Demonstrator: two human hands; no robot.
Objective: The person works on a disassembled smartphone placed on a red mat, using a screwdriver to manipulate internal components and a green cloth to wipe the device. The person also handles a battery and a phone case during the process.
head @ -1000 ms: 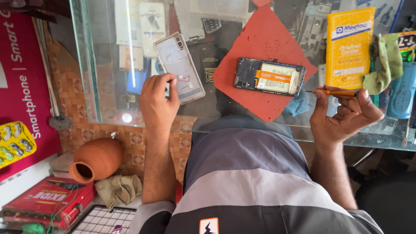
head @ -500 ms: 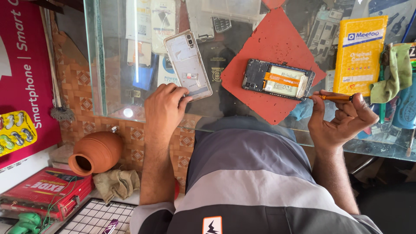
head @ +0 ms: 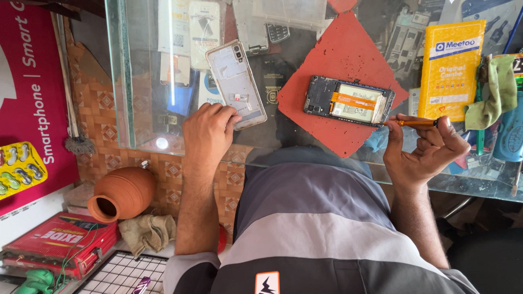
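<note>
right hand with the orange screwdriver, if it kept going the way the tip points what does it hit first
The right hand holds a thin orange-handled screwdriver pointing towards the person's left. Its tip sits right at the corner of the opened black phone with the exposed battery on the red square mat, so that phone comes first.

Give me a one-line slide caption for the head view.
Left hand on a phone back cover; right hand holds an orange screwdriver beside the opened phone.

A phone repair shop: an opened phone (head: 348, 102) on a red mat (head: 338, 60) at the glass counter's (head: 136, 81) middle, spare parts under the glass, a smartphone poster (head: 30, 92) beside its left edge.
</note>
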